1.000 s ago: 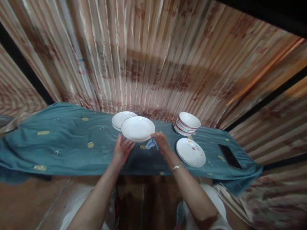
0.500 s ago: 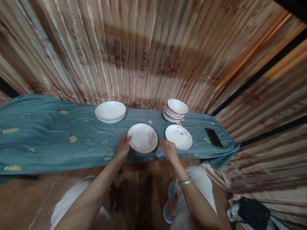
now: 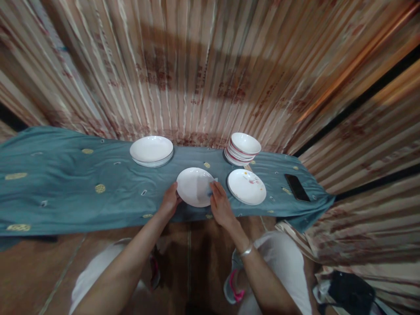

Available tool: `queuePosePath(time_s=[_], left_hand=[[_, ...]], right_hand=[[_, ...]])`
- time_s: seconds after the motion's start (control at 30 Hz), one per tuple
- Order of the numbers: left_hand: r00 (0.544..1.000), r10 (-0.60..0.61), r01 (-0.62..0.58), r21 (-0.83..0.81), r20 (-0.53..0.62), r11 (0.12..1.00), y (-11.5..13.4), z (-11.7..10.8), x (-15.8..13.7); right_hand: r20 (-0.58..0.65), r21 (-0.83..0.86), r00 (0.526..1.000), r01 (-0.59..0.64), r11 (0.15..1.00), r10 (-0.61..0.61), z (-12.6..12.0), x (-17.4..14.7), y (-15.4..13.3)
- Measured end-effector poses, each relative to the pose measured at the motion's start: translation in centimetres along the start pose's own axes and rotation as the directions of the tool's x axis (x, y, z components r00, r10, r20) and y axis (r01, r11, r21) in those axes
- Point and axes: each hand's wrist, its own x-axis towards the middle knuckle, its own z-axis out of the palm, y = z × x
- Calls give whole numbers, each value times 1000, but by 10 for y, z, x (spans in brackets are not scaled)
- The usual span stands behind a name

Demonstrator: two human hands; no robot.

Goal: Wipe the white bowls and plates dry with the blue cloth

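Note:
A white plate (image 3: 193,186) is at the front of the cloth-covered table, before me. My left hand (image 3: 169,200) is closed on its left rim, fingers partly hidden under the edge. At the right rim, my right hand (image 3: 221,203) presses a pale cloth (image 3: 210,189) against the plate, most of the cloth covered by the fingers. Just right of that hand lies a small stack of white plates with a flower print (image 3: 246,187).
Behind on the left stands a stack of larger white plates (image 3: 151,149). A stack of white bowls with red bands (image 3: 244,146) is at the back right. A dark phone (image 3: 297,187) lies near the right end of the teal tablecloth (image 3: 68,188). A pleated curtain (image 3: 183,78) hangs behind.
My right hand has moved left with the cloth, from beside the plate onto its right rim. My left hand keeps its hold on the left rim.

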Motion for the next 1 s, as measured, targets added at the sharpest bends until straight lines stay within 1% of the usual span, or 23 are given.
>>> queuePosePath(time_s=[0.07,0.13,0.2,0.23,0.33,0.4,0.53,0.63,0.73,0.8,0.9,1.0], left_hand=[[1000,-12,12,3,-13,1000,1,0,0],[1000,-14,14,-3,-24,1000,1,1,0],[1000,-8,8,-18,-21,1000,2,1,-1],[1000,-4,4,-27,-15,1000,2,2,-1],[1000,5,-6,-50,-3,999,4,4,-4],[1000,17,-17,-64,-9,998,6,5,-7],[1000,3,-2,-86,10,996,8,7,-8],[1000,-6,6,-70,2,998,9,7,-5],[1000,-11,11,-58,1,998,9,6,-2],[1000,-21,21,-70,2,997,9,5,0],[999,-40,39,-103,-1,994,9,5,0],[999,-35,35,-99,-2,994,8,4,1]], right_hand=[[36,-15,999,4,1000,-4,-7,0,1],[121,-58,993,15,998,-8,-12,6,2],[197,-123,980,26,992,-1,-13,15,3],[214,-161,977,22,987,13,-12,20,3],[190,-261,979,-24,965,76,-4,37,5],[155,-282,983,-55,958,102,2,50,7],[123,-214,980,-127,969,156,14,75,10],[85,-157,979,-173,972,188,25,90,7],[61,-80,983,-168,983,173,38,102,0],[77,-48,983,-162,986,166,47,108,-7],[128,16,984,-126,992,123,57,113,-21],[183,166,983,-28,986,-3,60,108,-35]])
